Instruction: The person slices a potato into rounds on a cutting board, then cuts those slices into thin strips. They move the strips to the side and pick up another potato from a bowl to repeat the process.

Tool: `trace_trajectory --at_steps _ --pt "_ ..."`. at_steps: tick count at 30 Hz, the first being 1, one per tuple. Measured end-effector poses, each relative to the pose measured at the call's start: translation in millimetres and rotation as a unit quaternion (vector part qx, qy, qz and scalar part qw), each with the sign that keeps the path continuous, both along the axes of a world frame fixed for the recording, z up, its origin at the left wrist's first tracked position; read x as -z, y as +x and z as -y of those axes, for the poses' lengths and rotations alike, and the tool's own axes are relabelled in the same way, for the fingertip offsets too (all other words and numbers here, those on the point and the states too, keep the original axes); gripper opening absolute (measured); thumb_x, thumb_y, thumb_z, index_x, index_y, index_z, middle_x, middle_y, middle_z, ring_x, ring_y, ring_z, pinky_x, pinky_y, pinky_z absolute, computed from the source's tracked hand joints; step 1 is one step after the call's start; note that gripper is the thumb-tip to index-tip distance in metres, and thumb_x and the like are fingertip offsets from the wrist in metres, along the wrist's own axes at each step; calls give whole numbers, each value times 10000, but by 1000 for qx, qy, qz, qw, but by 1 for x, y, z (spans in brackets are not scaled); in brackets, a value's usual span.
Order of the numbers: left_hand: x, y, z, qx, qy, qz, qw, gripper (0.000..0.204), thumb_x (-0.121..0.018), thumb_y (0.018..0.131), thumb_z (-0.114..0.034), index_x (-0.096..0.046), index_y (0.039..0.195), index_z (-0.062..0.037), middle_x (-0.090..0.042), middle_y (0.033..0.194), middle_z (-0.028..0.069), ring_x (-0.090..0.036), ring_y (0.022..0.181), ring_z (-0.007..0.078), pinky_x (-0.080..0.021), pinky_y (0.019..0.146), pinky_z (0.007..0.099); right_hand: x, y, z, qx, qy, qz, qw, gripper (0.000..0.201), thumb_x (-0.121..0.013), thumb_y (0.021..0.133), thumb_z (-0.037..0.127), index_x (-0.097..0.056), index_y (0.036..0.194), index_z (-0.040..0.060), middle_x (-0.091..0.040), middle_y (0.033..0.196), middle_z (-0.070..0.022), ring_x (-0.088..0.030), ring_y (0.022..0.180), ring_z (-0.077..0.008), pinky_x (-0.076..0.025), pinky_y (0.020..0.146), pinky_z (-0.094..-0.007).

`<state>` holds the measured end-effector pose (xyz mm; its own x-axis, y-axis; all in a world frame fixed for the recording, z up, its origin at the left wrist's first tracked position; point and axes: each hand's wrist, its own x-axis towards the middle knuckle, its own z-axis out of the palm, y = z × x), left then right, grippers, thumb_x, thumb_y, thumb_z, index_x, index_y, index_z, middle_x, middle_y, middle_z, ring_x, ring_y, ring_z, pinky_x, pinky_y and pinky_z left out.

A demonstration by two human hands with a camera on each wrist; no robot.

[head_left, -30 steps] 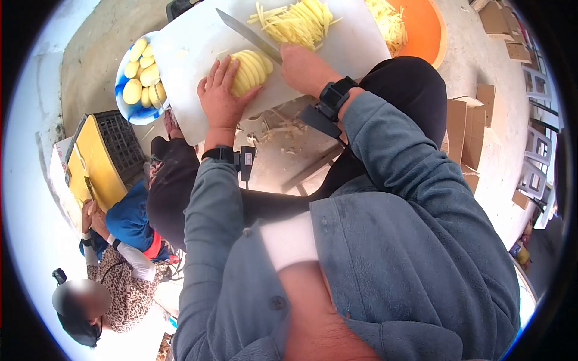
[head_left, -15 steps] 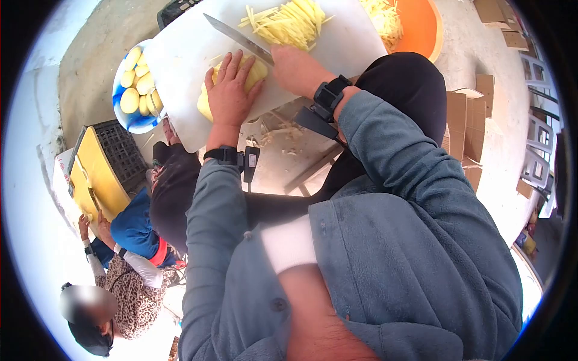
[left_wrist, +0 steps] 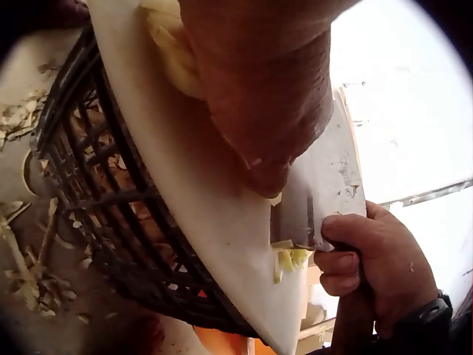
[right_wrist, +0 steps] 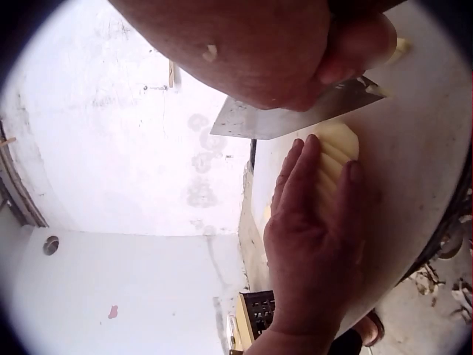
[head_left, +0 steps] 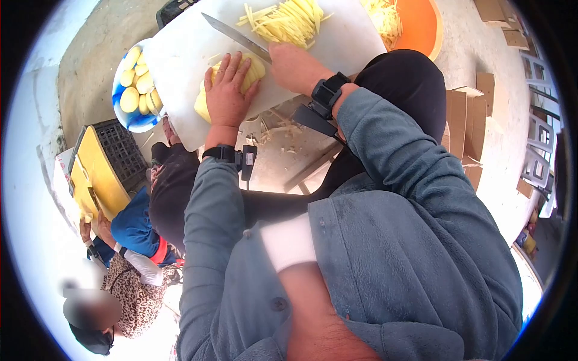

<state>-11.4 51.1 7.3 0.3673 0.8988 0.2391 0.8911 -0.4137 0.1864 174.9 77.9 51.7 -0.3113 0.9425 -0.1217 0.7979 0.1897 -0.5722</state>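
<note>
Left hand (head_left: 226,96) lies flat, fingers straight and together, on the fanned pale-yellow sliced potato (head_left: 253,67) near the near edge of the white plastic cutting board (head_left: 180,66), hiding most of it from the head camera. Right wrist view shows slice ridges beyond the fingertips (right_wrist: 314,148); left wrist view alone shows the black lattice crate (left_wrist: 96,214) under the board. Right hand (head_left: 292,66) is clenched round the handle of the broad steel knife (head_left: 236,37), handle hidden, blade angling toward the far left corner; yellow potato strips (head_left: 289,21) are cut off at the far edge.

We see bare concrete floor (head_left: 90,54), flattened cardboard boxes (head_left: 466,129) on the right, a yellow crate (head_left: 96,165) on the left, bright daylight.
</note>
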Motion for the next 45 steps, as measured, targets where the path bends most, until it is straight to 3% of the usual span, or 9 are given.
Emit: trace_trajectory --at_steps 6,14,16,17,21,30,35,38,45 --pt "-4 0 1 2 -7 10 1000 519 -666 821 -400 -559 1302 -235 -476 1425 -12 -396 1347 198 -238 1107 460 -5 -2 -1 -11 -27 -7 1000 198 -515 818 60 -552 960 -73 -632 895 -292 -618 876 -439 -493 789 -473" --pt "-20 -26 7 -5 42 92 995 583 -642 817 -405 -525 1325 -144 -427 1456 74 -354 1371 241 -180 1118 488 1 -5 -4 -10 -13 6 1000 208 -514 831 77 -541 974 -72 -628 891 -287 -613 889 -432 -489 798 -471" --pt "-22 -38 16 -82 75 122 986 646 -651 810 -422 -490 1347 -101 -394 1473 112 -331 1381 264 -172 1117 480 5 -4 -7 -11 -17 6 1000 210 -516 832 81 -538 975 -72 -627 886 -286 -611 889 -431 -488 798 -472" --pt "-22 -38 26 -124 66 88 986 787 -680 773 -473 -419 1385 -54 -352 1486 159 -312 1383 289 -181 1108 484 8 -4 -8 -8 -18 5 1000 213 -518 834 84 -535 977 -73 -626 881 -286 -610 889 -431 -488 798 -472" --pt "-1 -41 46 -163 12 73 984 968 -712 713 -559 -331 1423 -22 -318 1484 201 -306 1370 319 -205 1099 487 7 -5 -7 -4 17 0 1000 171 -506 812 41 -590 921 -60 -644 869 -283 -642 881 -411 -522 781 -447" --pt "23 -51 45 -156 -3 62 986 955 -665 746 -596 -325 1428 -21 -339 1472 196 -319 1361 317 -213 1104 456 9 -1 -9 -20 -29 -7 999 181 -533 813 79 -518 914 -71 -616 858 -291 -607 876 -430 -483 789 -479" --pt "28 -57 44 -144 -5 70 987 905 -630 789 -578 -323 1429 -17 -342 1473 191 -322 1359 316 -212 1104 454 13 -1 -7 -40 42 -10 998 152 -527 799 27 -601 904 -53 -647 871 -274 -642 865 -412 -517 777 -443" --pt "29 -58 44 -143 -2 70 987 891 -619 801 -573 -321 1429 -16 -343 1473 189 -322 1359 314 -210 1103 452 9 0 -6 -29 8 -3 1000 180 -522 829 82 -528 933 -65 -627 858 -272 -610 868 -424 -485 776 -476" --pt "11 -52 40 -141 -5 69 988 812 -628 817 -515 -361 1410 -29 -335 1480 187 -317 1367 302 -200 1104 455 6 -1 -9 -23 -13 3 1000 177 -516 824 67 -543 949 -56 -629 863 -267 -617 860 -422 -496 751 -467"
